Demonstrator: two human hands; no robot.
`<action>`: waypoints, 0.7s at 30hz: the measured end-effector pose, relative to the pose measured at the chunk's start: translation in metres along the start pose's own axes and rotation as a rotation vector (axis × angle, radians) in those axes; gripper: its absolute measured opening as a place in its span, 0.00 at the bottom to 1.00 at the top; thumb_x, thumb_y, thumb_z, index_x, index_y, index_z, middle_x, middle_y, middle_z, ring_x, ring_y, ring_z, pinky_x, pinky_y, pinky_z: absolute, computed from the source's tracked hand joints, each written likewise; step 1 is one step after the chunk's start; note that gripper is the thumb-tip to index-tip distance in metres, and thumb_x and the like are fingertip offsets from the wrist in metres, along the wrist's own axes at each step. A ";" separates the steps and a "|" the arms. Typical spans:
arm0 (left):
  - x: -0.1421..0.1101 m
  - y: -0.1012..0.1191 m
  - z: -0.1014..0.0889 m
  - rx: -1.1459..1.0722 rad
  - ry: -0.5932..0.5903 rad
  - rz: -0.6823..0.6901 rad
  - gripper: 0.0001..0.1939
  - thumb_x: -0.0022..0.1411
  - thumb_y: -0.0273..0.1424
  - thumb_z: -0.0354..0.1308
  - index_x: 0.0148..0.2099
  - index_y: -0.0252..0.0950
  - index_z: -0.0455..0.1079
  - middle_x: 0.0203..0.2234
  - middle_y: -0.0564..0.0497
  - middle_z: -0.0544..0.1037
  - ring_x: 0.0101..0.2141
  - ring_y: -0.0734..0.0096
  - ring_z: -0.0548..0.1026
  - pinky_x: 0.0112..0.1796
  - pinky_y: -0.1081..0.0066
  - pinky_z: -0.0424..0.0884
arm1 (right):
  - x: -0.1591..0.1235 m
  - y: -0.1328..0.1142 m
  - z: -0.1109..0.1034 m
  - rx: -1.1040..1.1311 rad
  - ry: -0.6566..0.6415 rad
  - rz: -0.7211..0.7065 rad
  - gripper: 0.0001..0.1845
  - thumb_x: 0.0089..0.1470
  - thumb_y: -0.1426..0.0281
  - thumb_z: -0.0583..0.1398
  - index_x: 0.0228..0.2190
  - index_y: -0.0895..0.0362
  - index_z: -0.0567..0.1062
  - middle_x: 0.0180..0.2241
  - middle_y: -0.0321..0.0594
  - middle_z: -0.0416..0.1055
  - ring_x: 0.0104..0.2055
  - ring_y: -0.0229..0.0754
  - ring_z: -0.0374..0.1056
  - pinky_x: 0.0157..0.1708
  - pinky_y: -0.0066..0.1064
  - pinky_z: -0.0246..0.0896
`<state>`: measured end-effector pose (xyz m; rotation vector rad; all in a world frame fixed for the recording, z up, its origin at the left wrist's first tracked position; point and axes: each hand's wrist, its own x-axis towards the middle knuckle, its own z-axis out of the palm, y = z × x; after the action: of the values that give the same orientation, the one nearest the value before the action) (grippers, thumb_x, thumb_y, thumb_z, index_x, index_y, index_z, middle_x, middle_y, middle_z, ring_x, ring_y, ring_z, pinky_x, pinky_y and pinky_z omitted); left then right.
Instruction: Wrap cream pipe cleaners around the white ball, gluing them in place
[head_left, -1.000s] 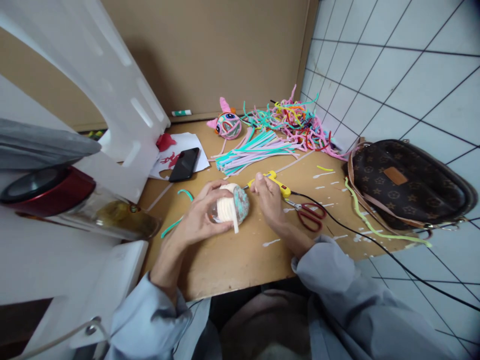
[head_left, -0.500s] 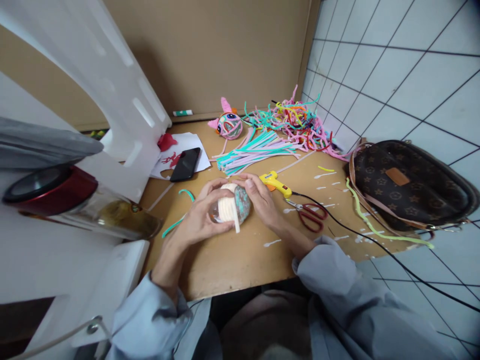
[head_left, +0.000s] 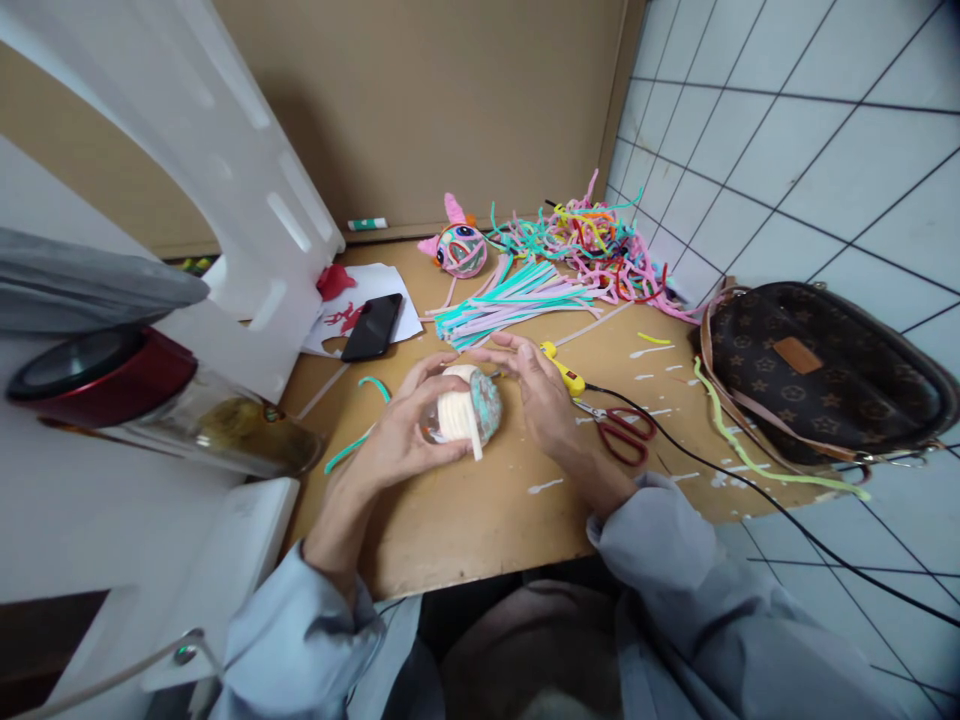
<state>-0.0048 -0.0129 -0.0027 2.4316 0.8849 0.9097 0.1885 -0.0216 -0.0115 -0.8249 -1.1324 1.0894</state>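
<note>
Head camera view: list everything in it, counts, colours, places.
Wrapped ball: one, cream and teal, in left hand
Eyed ball: one, pink, table back
Strip bundle: one, pink and teal, mid-table
Tangled strips: one pile, multicoloured, back right
Yellow-green strip: one, by handbag
Glue gun: one, yellow, beyond right hand
Scissors: one, red-handled, near glue gun
Phone: one, black, on paper
Paper: count unclear, white, left
Marker: one, white-green, back
Handbag: one, brown, right
Bottle: one, clear, red-lidded, left
Table: one, tan, centre
Tiled wall: one, white, right
Hands: two, bare, at wrapped ball
</note>
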 end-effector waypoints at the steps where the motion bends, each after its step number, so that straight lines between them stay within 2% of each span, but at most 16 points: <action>1: 0.000 0.000 0.000 -0.004 0.001 0.012 0.25 0.55 0.37 0.68 0.52 0.40 0.65 0.61 0.39 0.62 0.63 0.50 0.63 0.61 0.52 0.63 | 0.002 0.001 -0.002 0.033 0.003 0.027 0.25 0.60 0.46 0.53 0.45 0.52 0.72 0.44 0.42 0.80 0.52 0.45 0.73 0.57 0.43 0.61; 6: -0.001 0.000 0.000 -0.002 0.003 0.029 0.25 0.56 0.36 0.68 0.53 0.40 0.65 0.63 0.39 0.62 0.64 0.50 0.63 0.61 0.53 0.62 | 0.007 0.005 -0.007 0.151 0.035 0.140 0.20 0.47 0.54 0.67 0.38 0.52 0.76 0.42 0.38 0.78 0.48 0.42 0.72 0.49 0.35 0.65; 11: -0.001 0.000 0.000 -0.012 0.001 -0.017 0.25 0.55 0.38 0.68 0.52 0.40 0.65 0.62 0.39 0.63 0.63 0.48 0.63 0.60 0.52 0.63 | 0.009 0.009 -0.006 0.185 0.124 0.146 0.18 0.34 0.61 0.73 0.28 0.53 0.76 0.31 0.33 0.75 0.34 0.36 0.69 0.39 0.30 0.66; 14: -0.001 -0.001 0.000 -0.027 0.006 -0.014 0.24 0.55 0.37 0.67 0.52 0.40 0.65 0.62 0.39 0.63 0.63 0.49 0.63 0.60 0.52 0.64 | 0.010 0.011 -0.006 0.170 0.157 0.156 0.16 0.33 0.62 0.73 0.25 0.54 0.75 0.26 0.31 0.73 0.30 0.34 0.66 0.35 0.29 0.64; 21: -0.001 -0.002 0.002 -0.017 0.016 -0.012 0.25 0.54 0.37 0.68 0.52 0.40 0.65 0.61 0.39 0.64 0.62 0.49 0.65 0.59 0.53 0.65 | 0.012 0.012 -0.010 0.090 0.156 0.152 0.16 0.36 0.59 0.71 0.26 0.55 0.77 0.26 0.32 0.74 0.30 0.35 0.67 0.38 0.31 0.65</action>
<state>-0.0048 -0.0127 -0.0059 2.4052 0.8932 0.9297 0.1957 -0.0067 -0.0217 -0.9201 -0.8960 1.1717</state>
